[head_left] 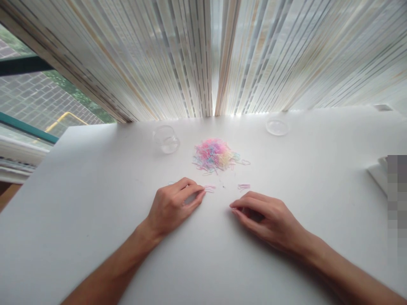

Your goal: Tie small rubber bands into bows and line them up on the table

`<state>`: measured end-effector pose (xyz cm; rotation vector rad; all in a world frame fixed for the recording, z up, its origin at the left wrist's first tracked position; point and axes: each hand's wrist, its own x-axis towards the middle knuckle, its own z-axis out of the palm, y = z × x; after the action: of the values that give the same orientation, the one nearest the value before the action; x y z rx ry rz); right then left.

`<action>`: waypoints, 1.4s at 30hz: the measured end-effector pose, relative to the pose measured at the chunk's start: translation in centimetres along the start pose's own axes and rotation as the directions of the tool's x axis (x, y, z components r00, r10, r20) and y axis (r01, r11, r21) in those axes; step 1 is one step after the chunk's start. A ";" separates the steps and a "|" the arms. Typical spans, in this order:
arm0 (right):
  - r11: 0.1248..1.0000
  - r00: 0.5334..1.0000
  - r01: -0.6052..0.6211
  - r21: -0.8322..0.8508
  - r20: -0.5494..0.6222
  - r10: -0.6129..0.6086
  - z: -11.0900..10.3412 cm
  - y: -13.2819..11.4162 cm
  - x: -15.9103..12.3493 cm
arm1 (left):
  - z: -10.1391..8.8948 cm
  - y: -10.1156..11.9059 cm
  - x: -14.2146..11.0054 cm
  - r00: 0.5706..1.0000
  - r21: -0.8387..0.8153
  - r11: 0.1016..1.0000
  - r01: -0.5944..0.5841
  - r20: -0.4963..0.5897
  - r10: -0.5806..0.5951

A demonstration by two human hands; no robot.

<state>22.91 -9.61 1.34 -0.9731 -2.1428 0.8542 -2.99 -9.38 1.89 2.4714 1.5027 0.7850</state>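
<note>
The right hand [270,218] is loosely pinched, the left hand [171,203] pinched against thin pink rubbery loops [210,187]. Either hold is unclear.

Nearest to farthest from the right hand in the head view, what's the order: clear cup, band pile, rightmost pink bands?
1. Rightmost pink bands, just beyond the right hand
2. Multicoloured band pile, farther, leftward
3. Clear cup, farthest left
</note>
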 end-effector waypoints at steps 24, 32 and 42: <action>0.999 0.998 0.030 0.030 -0.053 -0.028 0.2 0.4 -0.3 | -0.6 0.5 -0.1 0.960 -0.155 0.976 -0.155 0.210 0.186; 0.998 0.996 0.037 0.042 -0.078 -0.033 0.4 0.2 -0.2 | 0.4 1.4 -0.4 0.978 -0.275 0.948 -0.161 0.082 0.190; 0.999 0.998 0.035 0.018 -0.058 -0.034 0.5 0.1 -0.1 | 0.4 1.3 -0.1 0.958 -0.223 0.933 -0.283 -0.025 0.285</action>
<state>22.60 -9.82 0.94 -0.9378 -2.0930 0.8187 -1.81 -10.01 2.04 2.5410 0.9972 0.9326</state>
